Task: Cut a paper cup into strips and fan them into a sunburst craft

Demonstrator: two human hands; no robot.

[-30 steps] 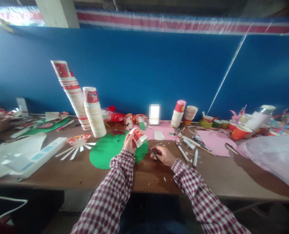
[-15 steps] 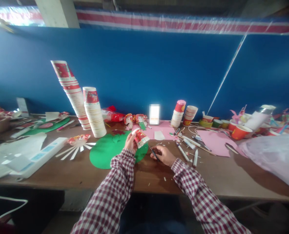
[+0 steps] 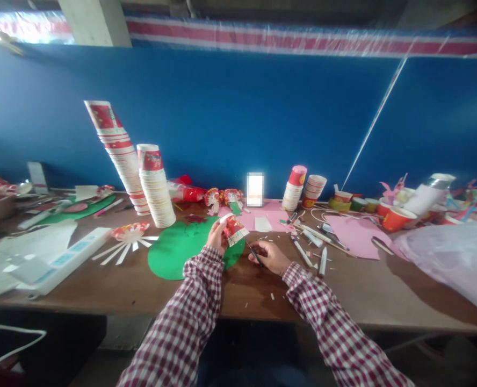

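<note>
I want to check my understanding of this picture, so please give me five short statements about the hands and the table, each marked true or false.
1. The left hand holds a paper cup. True.
2. The right hand holds nothing. False: it holds a thin dark tool, seemingly scissors.
3. A green sheet lies on the table. True.
4. The tallest cup stack stands to the right of both hands. False: it stands to their left.
5. The white power strip lies to the left of the green sheet. True.
</note>
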